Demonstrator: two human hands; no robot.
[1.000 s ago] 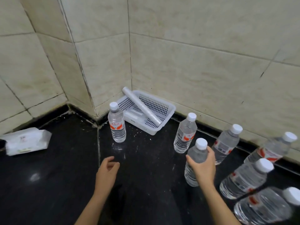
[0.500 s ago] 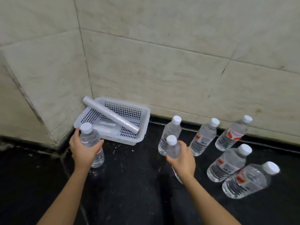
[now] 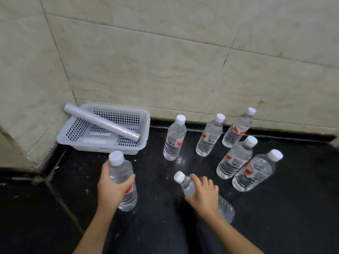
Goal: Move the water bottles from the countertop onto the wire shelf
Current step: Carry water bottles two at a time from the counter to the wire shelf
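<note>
Both hands grip water bottles above the black tabletop (image 3: 156, 226): left hand (image 3: 111, 189) holds an upright bottle (image 3: 122, 182), right hand (image 3: 203, 195) a tilted bottle (image 3: 187, 186). Five more bottles (image 3: 174, 140) stand near the wall.

a plain kitchen or utility corner, by the look of it: a black stone countertop (image 3: 293, 208) meets beige tiled walls (image 3: 165, 61). in the corner sits a white perforated basket (image 3: 145, 125) with a roll (image 3: 102, 123) across it; right of the basket stand bottles (image 3: 174, 138).
</note>
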